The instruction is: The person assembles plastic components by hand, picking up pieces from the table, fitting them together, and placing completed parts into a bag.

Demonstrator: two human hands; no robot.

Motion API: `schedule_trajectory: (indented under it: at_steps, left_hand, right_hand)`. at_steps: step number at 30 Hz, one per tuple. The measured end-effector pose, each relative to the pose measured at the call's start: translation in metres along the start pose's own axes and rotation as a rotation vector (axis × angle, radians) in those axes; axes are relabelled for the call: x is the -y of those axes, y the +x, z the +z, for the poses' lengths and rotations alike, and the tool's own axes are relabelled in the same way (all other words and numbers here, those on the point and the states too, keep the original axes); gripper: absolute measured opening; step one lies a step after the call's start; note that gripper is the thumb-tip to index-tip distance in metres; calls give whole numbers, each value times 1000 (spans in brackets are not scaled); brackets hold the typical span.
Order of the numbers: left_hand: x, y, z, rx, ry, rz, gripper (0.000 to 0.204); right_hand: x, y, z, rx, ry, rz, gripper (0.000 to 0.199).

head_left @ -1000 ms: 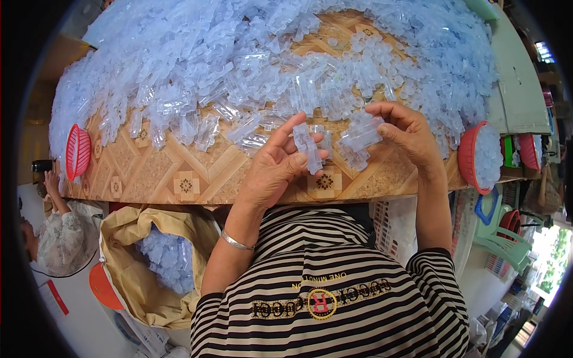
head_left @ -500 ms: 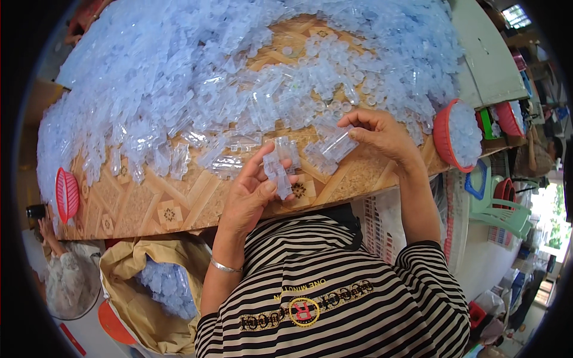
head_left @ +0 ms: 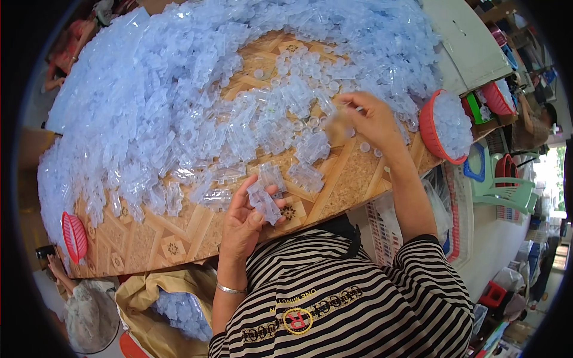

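Observation:
My left hand (head_left: 239, 230) is over the near edge of the table, its fingers and thumb closed on a clear plastic piece (head_left: 263, 204) with a flat, irregular outline. Just beyond the fingertips, another clear piece (head_left: 271, 175) rests on the tabletop. Farther right, my right hand (head_left: 376, 124) reaches over the scattered pieces; its thumb side is smeared by motion, so I cannot make out whether anything is in it. Small round clear caps (head_left: 314, 122) lie beside those fingers. Clear plastic pieces (head_left: 307, 177) also sit between my two hands.
A large heap of bluish clear pieces (head_left: 137, 101) covers the far and left table. Red baskets stand at the right (head_left: 431, 134) and left (head_left: 74, 237) edges. Below the table edge, a brown sack (head_left: 140, 295) holds more pieces. Another person's hand (head_left: 58, 268) shows at far left.
My right hand has left the clear piece it held near the table's front and moved farther out over the small caps. My left hand still holds its piece. The view has shifted.

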State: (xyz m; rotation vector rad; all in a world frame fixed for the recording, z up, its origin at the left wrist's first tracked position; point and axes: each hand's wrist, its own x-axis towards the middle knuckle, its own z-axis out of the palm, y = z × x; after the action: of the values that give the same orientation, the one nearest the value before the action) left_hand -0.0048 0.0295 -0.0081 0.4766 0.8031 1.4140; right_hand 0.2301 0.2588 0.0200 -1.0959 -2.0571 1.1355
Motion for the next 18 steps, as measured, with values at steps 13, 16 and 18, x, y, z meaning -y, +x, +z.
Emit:
schedule_trajectory:
  at_steps: [13, 16, 18]
  left_hand:
    - [0, 4, -3, 2, -28, -15, 79]
    - [0, 4, 0, -39, -51, -18, 83]
    - [0, 3, 0, -40, -49, -19, 84]
  right_hand:
    - [-25, 9, -28, -396, -895, 94, 48]
    - [-28, 6, -30, -420, -829, 44, 47]
    - [-27, 3, -30, -428, -783, 11, 47]
